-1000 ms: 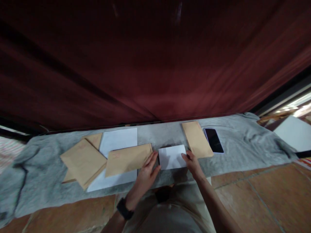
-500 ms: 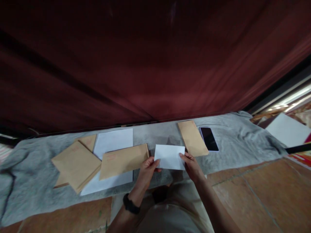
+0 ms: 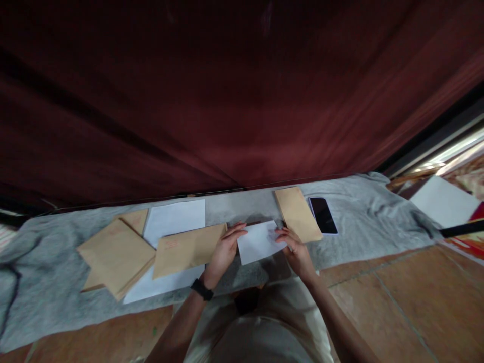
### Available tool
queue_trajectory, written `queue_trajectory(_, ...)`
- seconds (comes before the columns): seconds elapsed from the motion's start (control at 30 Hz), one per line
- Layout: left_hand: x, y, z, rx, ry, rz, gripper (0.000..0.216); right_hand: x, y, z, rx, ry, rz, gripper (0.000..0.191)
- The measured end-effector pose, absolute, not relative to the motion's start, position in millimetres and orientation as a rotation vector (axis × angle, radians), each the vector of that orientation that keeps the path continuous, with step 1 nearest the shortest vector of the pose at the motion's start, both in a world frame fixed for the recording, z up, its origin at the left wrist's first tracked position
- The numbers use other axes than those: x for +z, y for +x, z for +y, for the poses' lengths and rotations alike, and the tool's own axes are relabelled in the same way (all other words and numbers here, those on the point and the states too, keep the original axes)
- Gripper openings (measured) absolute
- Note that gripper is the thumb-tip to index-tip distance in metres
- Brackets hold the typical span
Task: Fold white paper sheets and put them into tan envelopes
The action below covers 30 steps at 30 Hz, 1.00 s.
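I hold a folded white sheet of paper [image 3: 258, 242] just above the grey cloth [image 3: 49, 252], gripped from both sides. My left hand [image 3: 224, 249], with a black watch on its wrist, pinches the paper's left edge. My right hand [image 3: 294, 246] pinches its right edge. Directly left of the paper lies a brown envelope [image 3: 187, 248] on a white sheet [image 3: 172, 220]. A second brown envelope [image 3: 297, 213] lies just beyond my right hand.
A stack of brown envelopes [image 3: 113, 254] sits at the left of the cloth. A black phone [image 3: 322, 215] lies right of the far envelope. A dark red curtain [image 3: 227, 101] hangs behind. Orange floor tiles [image 3: 408, 302] and a white board [image 3: 442, 201] are at right.
The white paper lay on the cloth under my fingertips; both hands have since picked it up by its edges and now hold it tilted, slightly further forward.
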<state>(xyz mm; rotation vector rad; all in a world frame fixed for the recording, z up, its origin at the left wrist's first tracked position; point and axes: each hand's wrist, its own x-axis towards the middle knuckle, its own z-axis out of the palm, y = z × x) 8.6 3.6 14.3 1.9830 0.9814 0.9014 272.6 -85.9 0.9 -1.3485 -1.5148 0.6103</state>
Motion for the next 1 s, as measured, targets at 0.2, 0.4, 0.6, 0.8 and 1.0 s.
queue_trajectory(0.2, -9, 14, -32, 0.484, 2.450, 1.034, 0.064, -35, 262, -119, 0.432, -1.508, -1.776, 0.036)
queue_trajectory(0.4, -17, 50, -66, 0.373, 2.698, 1.146, 0.052, -38, 260, -128, 0.383, -1.539, -1.867, 0.029)
queue_trajectory(0.6, -29, 41, -79, 0.349, 2.779, 1.333, 0.059, -35, 259, -131, 0.321, -1.560, -1.901, 0.033)
queue_trajectory(0.8, -30, 26, -86, 0.345, 2.770, 1.377, 0.061, -24, 263, -132, 0.304, -1.571, -1.971, 0.043)
queue_trajectory(1.0, -28, 39, -85, 0.363, 2.724, 1.441, 0.059, -3, 238, -102, 0.398, -1.576, -2.025, 0.053)
